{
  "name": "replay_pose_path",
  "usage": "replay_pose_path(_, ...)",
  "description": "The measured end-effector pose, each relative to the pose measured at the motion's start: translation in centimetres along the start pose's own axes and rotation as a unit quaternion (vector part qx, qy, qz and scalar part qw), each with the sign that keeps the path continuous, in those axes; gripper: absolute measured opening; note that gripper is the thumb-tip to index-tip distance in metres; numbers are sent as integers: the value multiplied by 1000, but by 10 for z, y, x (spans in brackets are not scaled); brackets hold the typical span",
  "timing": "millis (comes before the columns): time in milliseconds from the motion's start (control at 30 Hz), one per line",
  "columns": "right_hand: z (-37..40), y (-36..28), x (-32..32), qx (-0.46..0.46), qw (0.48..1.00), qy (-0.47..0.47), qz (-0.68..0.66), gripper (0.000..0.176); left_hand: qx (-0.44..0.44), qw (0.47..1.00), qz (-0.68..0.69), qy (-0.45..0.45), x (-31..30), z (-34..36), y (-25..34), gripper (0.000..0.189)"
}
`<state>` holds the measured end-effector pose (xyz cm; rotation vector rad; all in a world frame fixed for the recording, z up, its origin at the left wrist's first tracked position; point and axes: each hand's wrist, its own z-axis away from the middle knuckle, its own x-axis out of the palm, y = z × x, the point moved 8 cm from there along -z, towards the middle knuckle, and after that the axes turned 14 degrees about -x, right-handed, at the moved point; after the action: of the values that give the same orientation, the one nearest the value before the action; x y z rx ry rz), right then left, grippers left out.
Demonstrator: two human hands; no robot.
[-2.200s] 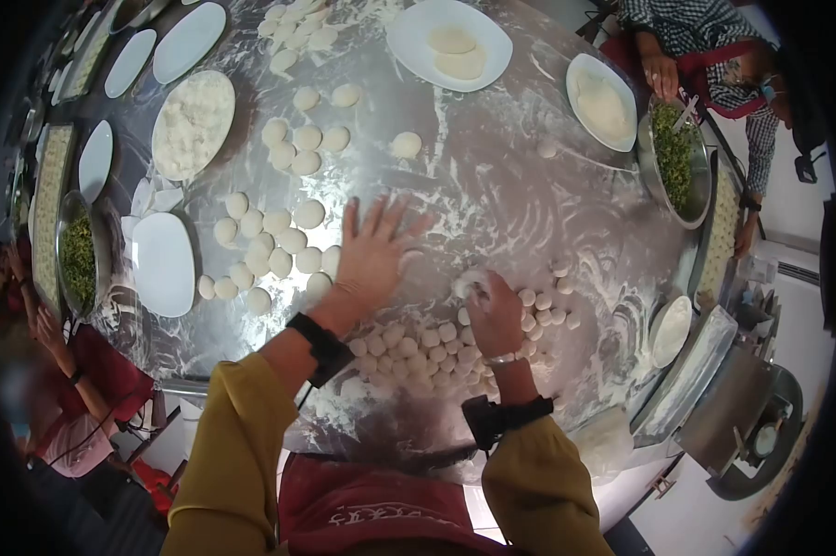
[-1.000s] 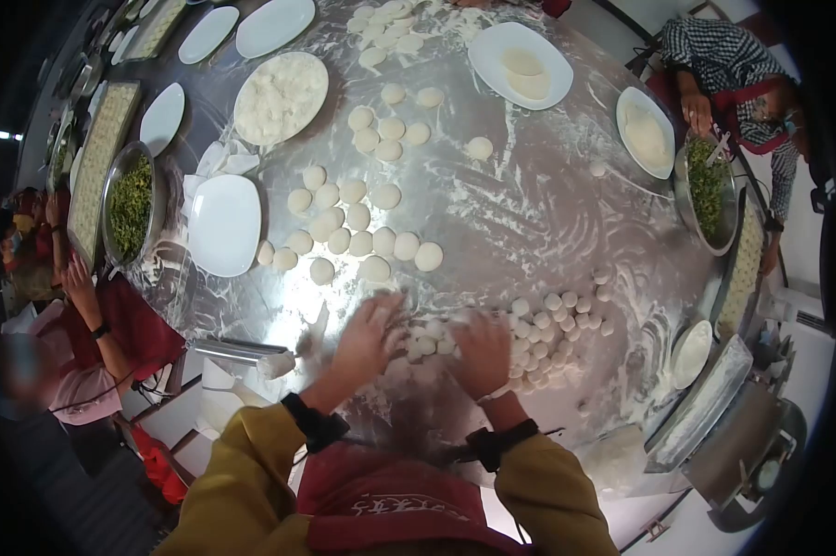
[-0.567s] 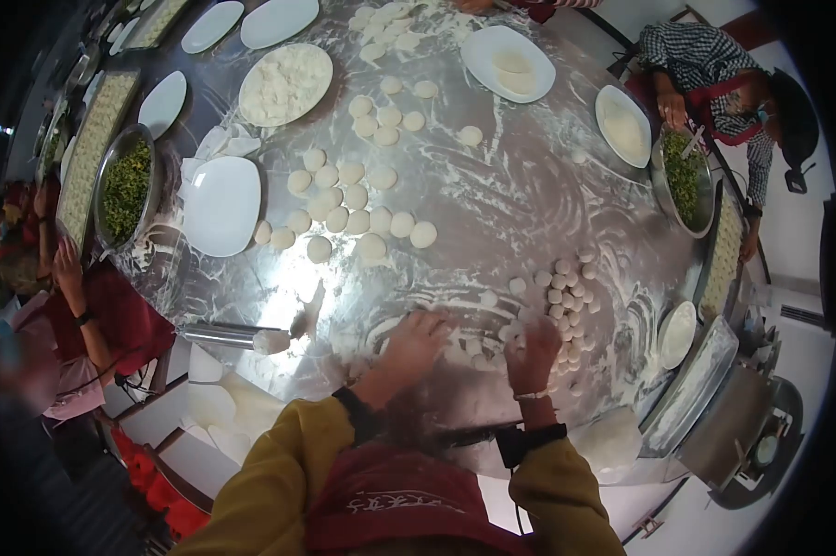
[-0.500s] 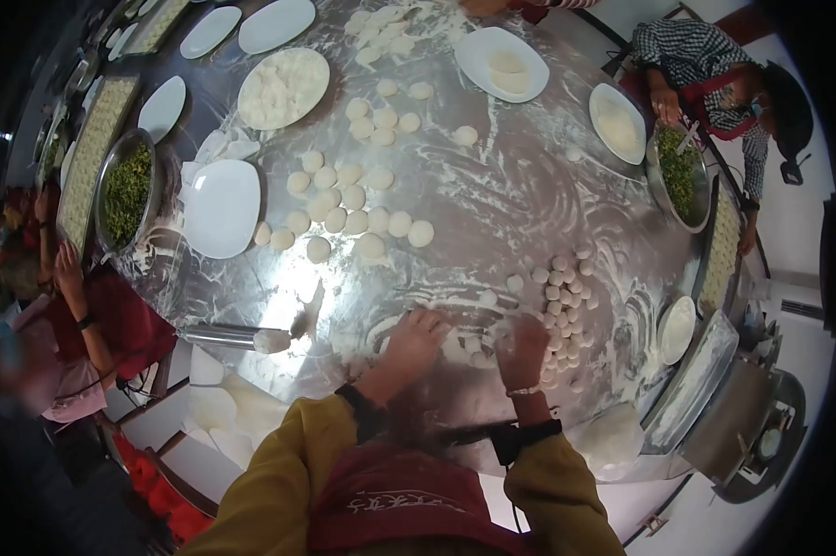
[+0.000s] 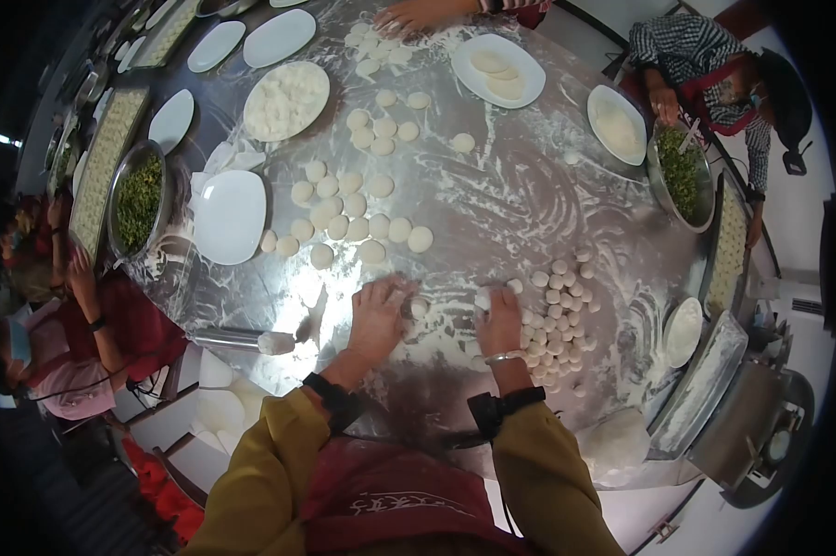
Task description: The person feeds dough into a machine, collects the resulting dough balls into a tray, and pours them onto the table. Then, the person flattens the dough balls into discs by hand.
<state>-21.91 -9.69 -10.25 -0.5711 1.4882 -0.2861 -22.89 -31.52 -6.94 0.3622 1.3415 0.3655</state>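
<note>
My left hand [image 5: 377,317] lies low over the floured metal table [image 5: 492,222], fingers stretched forward and slightly blurred. Just right of its fingertips is a small dough piece [image 5: 419,307]. The fingers of my right hand [image 5: 500,322] are curled, and a white dough piece [image 5: 483,298] shows at their thumb side. Another small lump of dough [image 5: 515,286] sits just beyond that hand. Right beside it spreads a cluster of small round dough pieces [image 5: 554,324]. Farther off, to the left, are several flattened dough rounds [image 5: 378,225].
A rolling-pin-like metal cylinder [image 5: 228,339] lies left. Around the table are a white plate [image 5: 231,218], a plate of flour [image 5: 286,102] and bowls of chopped green filling [image 5: 138,202]. A co-worker's hand [image 5: 427,16] reaches in at the far edge; other people stand left and right.
My left hand has moved left and my right hand slightly left and forward, so they are farther apart. The co-worker's hand at the far edge has reached over the dough there.
</note>
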Motion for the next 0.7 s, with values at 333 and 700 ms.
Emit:
replay_pose_path(333, 25, 1, -24, 68, 982, 87, -156, 46, 215, 971, -91, -46, 63, -47, 86, 58)
replay_pose_path(700, -12, -40, 26, 15, 995, -20, -92, 47, 114, 978, -172, 15, 17, -77, 15, 61)
